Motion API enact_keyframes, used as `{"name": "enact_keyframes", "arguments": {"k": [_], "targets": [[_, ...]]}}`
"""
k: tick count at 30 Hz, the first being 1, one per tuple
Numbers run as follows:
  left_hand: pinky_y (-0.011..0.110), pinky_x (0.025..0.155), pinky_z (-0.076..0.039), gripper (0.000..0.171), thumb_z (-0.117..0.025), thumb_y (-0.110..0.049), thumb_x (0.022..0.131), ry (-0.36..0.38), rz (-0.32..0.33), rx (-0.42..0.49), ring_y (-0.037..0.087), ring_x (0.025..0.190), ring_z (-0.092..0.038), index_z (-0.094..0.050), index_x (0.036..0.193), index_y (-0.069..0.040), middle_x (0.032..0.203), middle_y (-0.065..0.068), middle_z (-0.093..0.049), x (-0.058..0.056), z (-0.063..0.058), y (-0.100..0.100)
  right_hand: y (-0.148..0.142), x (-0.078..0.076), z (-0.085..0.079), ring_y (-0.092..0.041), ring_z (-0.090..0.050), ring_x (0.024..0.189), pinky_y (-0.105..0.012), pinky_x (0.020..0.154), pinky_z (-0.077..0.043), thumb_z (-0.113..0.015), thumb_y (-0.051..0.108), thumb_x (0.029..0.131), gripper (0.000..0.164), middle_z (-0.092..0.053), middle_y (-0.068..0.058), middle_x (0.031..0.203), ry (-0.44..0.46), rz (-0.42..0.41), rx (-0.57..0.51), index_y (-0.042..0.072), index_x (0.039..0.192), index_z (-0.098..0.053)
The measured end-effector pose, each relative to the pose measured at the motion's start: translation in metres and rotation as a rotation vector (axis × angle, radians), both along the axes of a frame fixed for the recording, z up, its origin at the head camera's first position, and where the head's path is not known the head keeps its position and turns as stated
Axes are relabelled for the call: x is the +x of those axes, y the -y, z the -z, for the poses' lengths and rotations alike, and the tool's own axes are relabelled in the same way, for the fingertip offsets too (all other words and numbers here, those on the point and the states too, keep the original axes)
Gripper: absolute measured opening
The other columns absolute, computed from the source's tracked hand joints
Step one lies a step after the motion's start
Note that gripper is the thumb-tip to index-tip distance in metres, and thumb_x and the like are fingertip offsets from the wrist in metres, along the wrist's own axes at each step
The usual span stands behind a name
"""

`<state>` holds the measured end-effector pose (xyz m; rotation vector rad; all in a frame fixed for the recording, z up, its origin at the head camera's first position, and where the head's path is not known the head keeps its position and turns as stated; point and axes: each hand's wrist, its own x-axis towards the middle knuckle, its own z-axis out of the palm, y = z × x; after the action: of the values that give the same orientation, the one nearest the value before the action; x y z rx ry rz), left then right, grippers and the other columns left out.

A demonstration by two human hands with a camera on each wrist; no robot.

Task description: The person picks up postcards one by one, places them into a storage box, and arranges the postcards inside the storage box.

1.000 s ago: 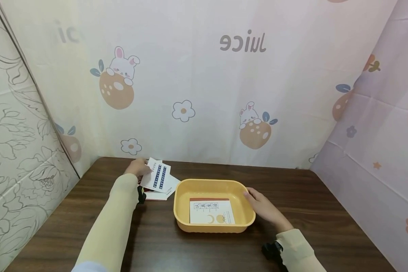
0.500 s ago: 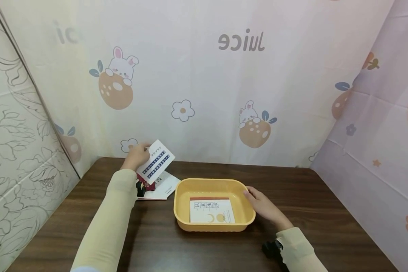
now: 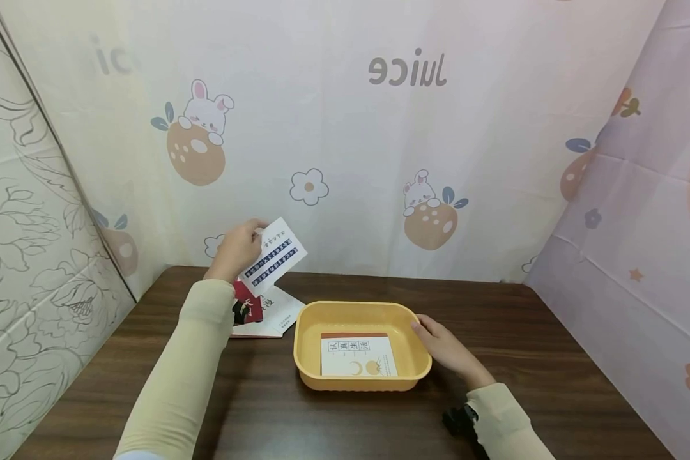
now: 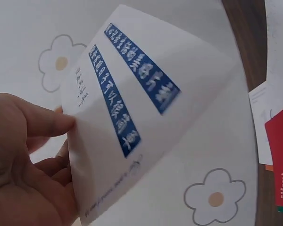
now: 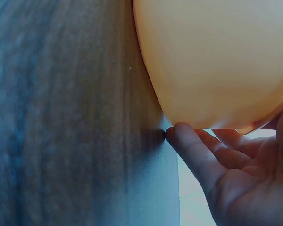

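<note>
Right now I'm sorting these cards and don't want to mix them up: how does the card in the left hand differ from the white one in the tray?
The held card is raised at a slant in the left hand; the tray card lies inside the yellow tray.
The held card has two dark blue bands; the tray card shows boxed characters, a crescent and a round fruit.
Both have white faces.

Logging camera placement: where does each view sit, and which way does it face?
Head: head-worn, facing forward and down at the yellow tray; left hand, right hand and sleeves show.
Left wrist: on that wrist, facing the white card; left hand shows.
Right wrist: on that wrist, facing the yellow tray; right hand shows.
Head and left wrist share the white card.
</note>
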<state>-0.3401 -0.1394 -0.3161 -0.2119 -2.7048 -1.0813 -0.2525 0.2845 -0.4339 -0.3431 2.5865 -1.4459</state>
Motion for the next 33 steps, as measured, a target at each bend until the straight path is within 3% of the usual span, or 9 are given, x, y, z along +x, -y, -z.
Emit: {"name": "enact_keyframes", "arguments": {"k": [6,14,25,33], "targets": [[0.045,0.067,-0.059,0.038,-0.044,-0.015,0.106,-0.03,0.032,-0.083,0.031,0.078,-0.07,-0.056,0.142,-0.018,0.114,0.019,-0.066,0.007,-0.007,-0.006,-0.001,0.0,0.001,-0.028,-0.067,0.096,-0.041,0.081,-0.055,-0.04,0.028,0.11,0.053,-0.062,-0.021,0.121,-0.004,0.006,0.003,-0.009,0.148,-0.035],[0.042,0.07,-0.058,0.034,-0.048,-0.019,0.106,-0.062,0.072,-0.048,0.027,0.077,-0.07,-0.06,0.136,-0.009,0.113,0.017,-0.068,0.013,-0.016,-0.016,0.002,0.004,-0.002,-0.024,-0.067,0.094,-0.036,0.079,-0.054,-0.043,0.032,0.109,0.055,-0.063,-0.019,0.12,-0.021,0.017,-0.003,-0.007,0.147,-0.038],[0.042,0.086,-0.054,0.025,-0.058,-0.018,0.102,-0.06,0.25,-0.031,0.025,0.091,-0.066,-0.066,0.123,-0.007,0.108,0.011,-0.069,0.024,-0.026,-0.045,-0.001,0.0,0.001,-0.027,-0.067,0.092,-0.035,0.076,-0.055,-0.04,0.03,0.11,0.054,-0.063,-0.02,0.118,-0.02,-0.003,-0.006,-0.007,0.148,-0.035],[0.035,0.074,-0.057,0.022,-0.063,-0.019,0.099,0.018,0.374,0.023,0.021,0.087,-0.066,-0.07,0.119,-0.011,0.106,0.007,-0.071,0.026,-0.025,-0.067,-0.001,-0.001,0.002,-0.024,-0.067,0.093,-0.034,0.077,-0.055,-0.04,0.029,0.11,0.052,-0.063,-0.019,0.119,-0.021,0.02,0.006,-0.006,0.148,-0.037]]}}
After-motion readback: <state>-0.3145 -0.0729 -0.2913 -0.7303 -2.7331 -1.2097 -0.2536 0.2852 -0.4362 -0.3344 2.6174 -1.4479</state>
